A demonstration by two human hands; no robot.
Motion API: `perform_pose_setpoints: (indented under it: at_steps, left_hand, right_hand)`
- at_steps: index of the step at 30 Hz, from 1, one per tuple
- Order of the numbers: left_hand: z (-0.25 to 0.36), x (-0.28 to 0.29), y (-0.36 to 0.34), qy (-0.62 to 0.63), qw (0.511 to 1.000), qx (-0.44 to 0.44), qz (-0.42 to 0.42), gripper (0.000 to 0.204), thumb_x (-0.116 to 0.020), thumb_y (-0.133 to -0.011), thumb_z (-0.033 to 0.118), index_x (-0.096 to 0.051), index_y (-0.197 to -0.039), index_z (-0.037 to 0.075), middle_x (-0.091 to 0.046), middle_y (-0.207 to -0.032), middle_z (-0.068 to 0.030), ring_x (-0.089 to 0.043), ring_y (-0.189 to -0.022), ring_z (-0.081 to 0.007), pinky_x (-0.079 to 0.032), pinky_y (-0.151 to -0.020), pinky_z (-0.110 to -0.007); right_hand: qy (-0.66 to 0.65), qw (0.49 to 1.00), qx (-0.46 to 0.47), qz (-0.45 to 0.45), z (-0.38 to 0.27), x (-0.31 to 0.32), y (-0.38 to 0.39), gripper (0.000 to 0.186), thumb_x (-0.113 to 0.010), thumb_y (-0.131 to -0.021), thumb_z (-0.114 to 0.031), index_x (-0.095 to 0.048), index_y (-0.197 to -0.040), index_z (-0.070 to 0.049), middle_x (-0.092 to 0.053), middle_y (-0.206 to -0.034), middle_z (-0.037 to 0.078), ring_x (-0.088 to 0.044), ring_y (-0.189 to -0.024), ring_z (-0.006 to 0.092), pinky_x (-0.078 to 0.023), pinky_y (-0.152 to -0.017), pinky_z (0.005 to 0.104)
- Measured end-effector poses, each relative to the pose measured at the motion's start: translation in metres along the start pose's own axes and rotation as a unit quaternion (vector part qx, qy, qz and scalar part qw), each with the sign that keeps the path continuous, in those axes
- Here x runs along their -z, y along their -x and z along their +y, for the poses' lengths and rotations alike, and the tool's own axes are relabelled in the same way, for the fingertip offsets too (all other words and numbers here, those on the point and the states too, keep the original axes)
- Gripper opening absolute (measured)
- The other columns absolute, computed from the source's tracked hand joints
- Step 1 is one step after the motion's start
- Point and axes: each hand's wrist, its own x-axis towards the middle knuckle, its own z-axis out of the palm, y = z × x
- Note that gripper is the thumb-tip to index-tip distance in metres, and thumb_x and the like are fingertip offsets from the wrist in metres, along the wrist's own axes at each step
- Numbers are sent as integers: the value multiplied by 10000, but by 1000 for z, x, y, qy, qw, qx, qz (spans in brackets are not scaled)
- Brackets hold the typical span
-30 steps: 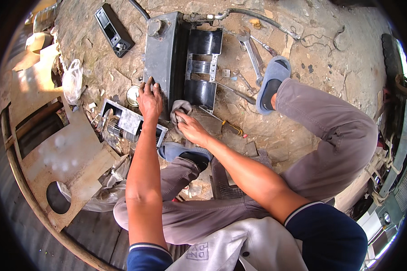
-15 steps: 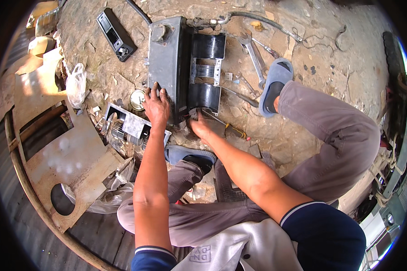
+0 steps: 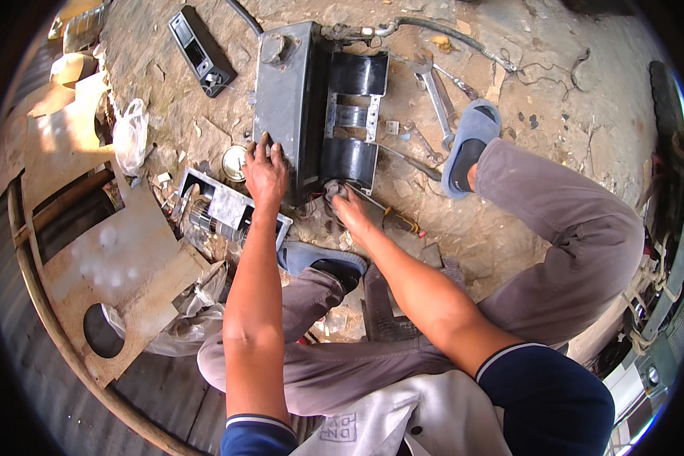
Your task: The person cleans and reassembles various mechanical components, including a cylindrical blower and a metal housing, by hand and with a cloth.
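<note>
A black box-shaped metal housing (image 3: 287,99) with two curved, glossy black troughs (image 3: 351,159) along its right side lies on the dirt floor in front of me. My left hand (image 3: 266,175) rests its outstretched fingers on the near left part of the housing's flat face. At the near end, beside the lower trough, my right hand (image 3: 347,207) is closed round a crumpled grey rag (image 3: 333,188), which touches the housing there. Thin wires show just left of the rag. Part of that corner is hidden by the rag and fingers.
Open-end wrenches (image 3: 437,106) and a screwdriver (image 3: 404,220) lie to the right. A metal casing with a blower wheel (image 3: 205,216) and a round tin (image 3: 234,163) sit at left. A black panel unit (image 3: 201,52) lies farther off; a hose (image 3: 448,36) runs along the back.
My right hand has drawn slightly up and right along the housing's near end, bringing the rag into clearer sight. My left hand stays on the face. The whole view has shifted a little.
</note>
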Motion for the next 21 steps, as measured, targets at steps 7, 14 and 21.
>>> perform_pose_setpoints:
  at_steps: [7,14,21]
  left_hand:
    - [2,1,0,-4,1000,22,-15,429,-513,-1012,397,-558,-1413,250,-469,-1473,-153,-472,-1279,-432,-412,-1054,-521]
    - [-5,-1,1,10,1000,25,-10,434,-519,-1009,409,-556,-1416,262,-470,-1480,-142,-486,-1269,-432,-417,-1049,-524]
    - [8,2,1,-10,999,34,-5,440,-519,-1006,400,-549,-1422,262,-466,-1485,-148,-505,-1256,-431,-426,-1035,-535]
  right_hand:
    - [509,836,25,-203,-22,7,48,537,-575,-879,-297,-563,-1340,-20,-620,-1290,247,-587,-1219,391,-460,-1038,433]
    - [486,861,-53,-136,-157,11,54,471,-631,-880,-441,-722,-1064,-17,-732,-1020,172,-714,-898,339,-559,-842,433]
    - [258,949,154,94,-38,-92,29,564,-538,-916,-250,-369,-1397,-8,-611,-1131,383,-620,-1015,526,-488,-936,543]
